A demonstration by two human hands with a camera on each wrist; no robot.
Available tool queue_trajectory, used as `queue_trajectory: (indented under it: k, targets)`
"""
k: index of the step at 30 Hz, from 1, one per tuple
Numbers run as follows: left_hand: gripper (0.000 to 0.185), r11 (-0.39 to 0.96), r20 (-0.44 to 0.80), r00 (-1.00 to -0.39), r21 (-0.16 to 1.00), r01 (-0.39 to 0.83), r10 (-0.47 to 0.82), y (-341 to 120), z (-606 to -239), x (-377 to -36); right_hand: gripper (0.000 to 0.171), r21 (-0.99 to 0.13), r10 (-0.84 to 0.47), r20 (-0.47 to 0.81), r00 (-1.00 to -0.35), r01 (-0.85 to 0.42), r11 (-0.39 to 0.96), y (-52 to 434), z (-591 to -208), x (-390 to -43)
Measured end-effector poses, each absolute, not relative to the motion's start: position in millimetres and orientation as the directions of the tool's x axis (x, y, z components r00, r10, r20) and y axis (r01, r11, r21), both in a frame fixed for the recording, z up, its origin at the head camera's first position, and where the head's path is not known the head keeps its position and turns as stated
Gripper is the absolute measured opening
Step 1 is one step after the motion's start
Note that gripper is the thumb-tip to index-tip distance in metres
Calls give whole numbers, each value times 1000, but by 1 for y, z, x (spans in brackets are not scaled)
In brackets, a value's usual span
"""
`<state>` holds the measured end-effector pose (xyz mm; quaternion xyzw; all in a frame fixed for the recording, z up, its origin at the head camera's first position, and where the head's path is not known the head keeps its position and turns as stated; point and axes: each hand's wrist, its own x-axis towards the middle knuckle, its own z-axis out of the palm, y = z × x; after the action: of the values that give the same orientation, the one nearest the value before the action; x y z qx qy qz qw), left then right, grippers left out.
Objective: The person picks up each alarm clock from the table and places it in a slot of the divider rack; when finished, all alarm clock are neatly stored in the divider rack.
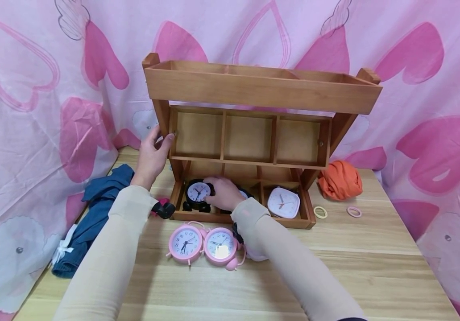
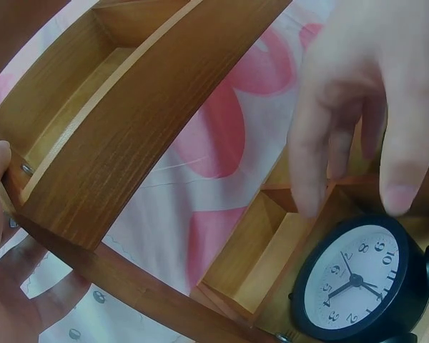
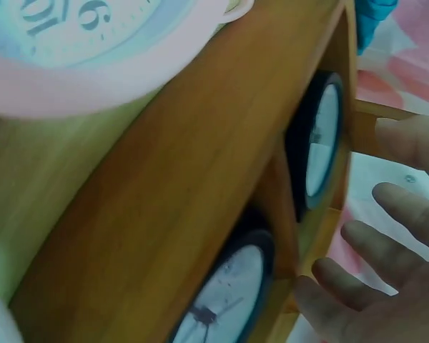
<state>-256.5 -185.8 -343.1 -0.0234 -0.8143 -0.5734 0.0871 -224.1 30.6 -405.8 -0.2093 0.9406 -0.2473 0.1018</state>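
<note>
A wooden three-tier rack (image 1: 262, 91) stands at the back of the table. My left hand (image 1: 154, 154) grips its left side at the middle tier, thumb in front and fingers behind. In the left compartment of the bottom tier sits a black alarm clock (image 1: 198, 191). My right hand (image 1: 225, 192) hovers over that tier with fingers spread and pointing down, close above the black clock in the left wrist view. Behind this hand a second black clock (image 3: 225, 293) is partly hidden in the middle compartment. A white square clock (image 1: 283, 203) leans in the right compartment.
Two pink alarm clocks (image 1: 220, 245) lie in front of the rack, beside a pale item (image 1: 257, 256) under my right wrist. Blue cloth (image 1: 105, 200) lies at left, a bundled orange cloth (image 1: 340, 180) at right. Yellow (image 1: 320, 212) and pink rings (image 1: 354, 212) lie near it.
</note>
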Motion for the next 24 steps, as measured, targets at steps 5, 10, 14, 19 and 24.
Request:
queue_trajectory:
  k: [5, 10, 14, 19, 24]
  targets:
    - [61, 336, 168, -984, 932, 137, -64, -186, -344, -257, 56, -514, -482, -42, -875, -395, 761, 46, -398, -215]
    - [60, 334, 182, -982, 930, 152, -59, -185, -345, -258, 63, -532, -457, -43, -888, -367, 763, 71, -392, -196]
    - [60, 337, 189, -980, 928, 159, -58, -185, -345, -258, 66, -561, -432, -6, -902, -355, 748, 99, -389, -176]
    - [63, 340, 176, -983, 929, 147, -58, -185, -344, -258, 71, -555, -379, 76, -922, -355, 752, 138, -390, -147]
    - [63, 342, 181, -981, 928, 149, -62, -185, -345, -256, 74, -548, -325, 143, -935, -348, 761, 170, -399, -119]
